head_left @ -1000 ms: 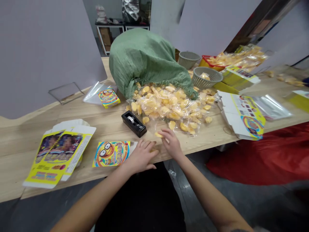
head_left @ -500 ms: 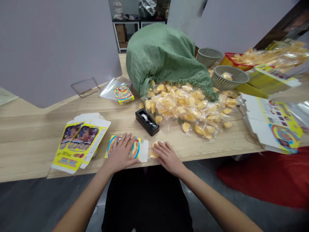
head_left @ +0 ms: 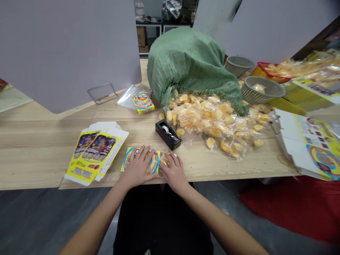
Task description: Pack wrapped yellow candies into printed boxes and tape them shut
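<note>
A small yellow and blue printed carton (head_left: pixel 154 165) lies flat at the table's front edge. Over it rests my left hand (head_left: pixel 138 166), fingertips by the far edge and thumb along the near one, holding it down. At the carton's right end my right hand (head_left: pixel 174 173) has its fingers over a clear-wrapped yellow piece (head_left: pixel 164 160), which is mostly hidden beneath them. The piece touches the carton's end; whether part of it is inside I cannot tell. Just beyond the hands sits a black tape dispenser (head_left: pixel 168 134).
Flattened yellow cartons (head_left: pixel 92 156) are stacked at left. A finished-looking small box (head_left: pixel 143 102) lies on clear plastic bags. A green sack (head_left: pixel 188 60) spills wrapped yellow pieces (head_left: pixel 212 120). Grey baskets (head_left: pixel 262 92) and a larger opened carton (head_left: pixel 305 141) stand at right.
My right hand has slid left with the wrapped piece, up against the carton's end, covering the white flap. My left hand stays on the carton. The view has shifted slightly.
</note>
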The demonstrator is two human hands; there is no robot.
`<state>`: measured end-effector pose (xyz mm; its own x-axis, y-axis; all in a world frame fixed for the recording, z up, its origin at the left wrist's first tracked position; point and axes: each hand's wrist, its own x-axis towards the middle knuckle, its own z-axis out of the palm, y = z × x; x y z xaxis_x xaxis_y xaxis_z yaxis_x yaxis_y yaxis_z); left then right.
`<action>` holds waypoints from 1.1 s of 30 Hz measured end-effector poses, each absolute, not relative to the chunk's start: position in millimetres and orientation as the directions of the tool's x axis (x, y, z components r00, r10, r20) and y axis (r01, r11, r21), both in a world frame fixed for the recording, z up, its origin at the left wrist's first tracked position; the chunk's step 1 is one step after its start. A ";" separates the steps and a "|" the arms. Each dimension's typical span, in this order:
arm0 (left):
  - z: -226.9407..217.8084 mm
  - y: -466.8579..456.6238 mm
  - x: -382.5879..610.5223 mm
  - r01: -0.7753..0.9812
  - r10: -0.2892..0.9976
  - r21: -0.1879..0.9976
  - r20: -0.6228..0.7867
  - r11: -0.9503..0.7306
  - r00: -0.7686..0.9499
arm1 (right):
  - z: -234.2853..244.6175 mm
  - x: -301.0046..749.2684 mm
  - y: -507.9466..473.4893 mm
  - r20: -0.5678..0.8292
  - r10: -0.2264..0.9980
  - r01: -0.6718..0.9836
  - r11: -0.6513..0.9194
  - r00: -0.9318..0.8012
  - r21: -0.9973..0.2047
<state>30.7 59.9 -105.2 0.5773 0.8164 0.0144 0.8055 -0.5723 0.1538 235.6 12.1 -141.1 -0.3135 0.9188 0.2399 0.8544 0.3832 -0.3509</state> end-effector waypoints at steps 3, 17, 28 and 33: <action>-104.6 59.6 30.3 0.800 0.813 0.164 0.018 -0.577 0.582 | -139.9 241.1 15.7 0.224 0.878 0.732 0.477 -0.422 -0.487; -95.3 54.6 30.3 0.765 0.801 0.249 0.088 -0.594 0.593 | -119.1 298.5 28.4 -0.051 0.997 0.453 -0.068 0.049 -0.889; -94.3 36.1 51.8 0.610 0.683 0.340 0.162 -0.716 0.712 | -107.7 323.8 17.6 -0.394 0.904 -0.552 -0.416 -0.166 -0.722; -73.1 37.8 92.8 0.446 0.921 0.861 0.062 -0.244 0.384 | -102.7 296.1 10.3 -0.382 0.916 -0.366 -0.398 -0.120 -0.841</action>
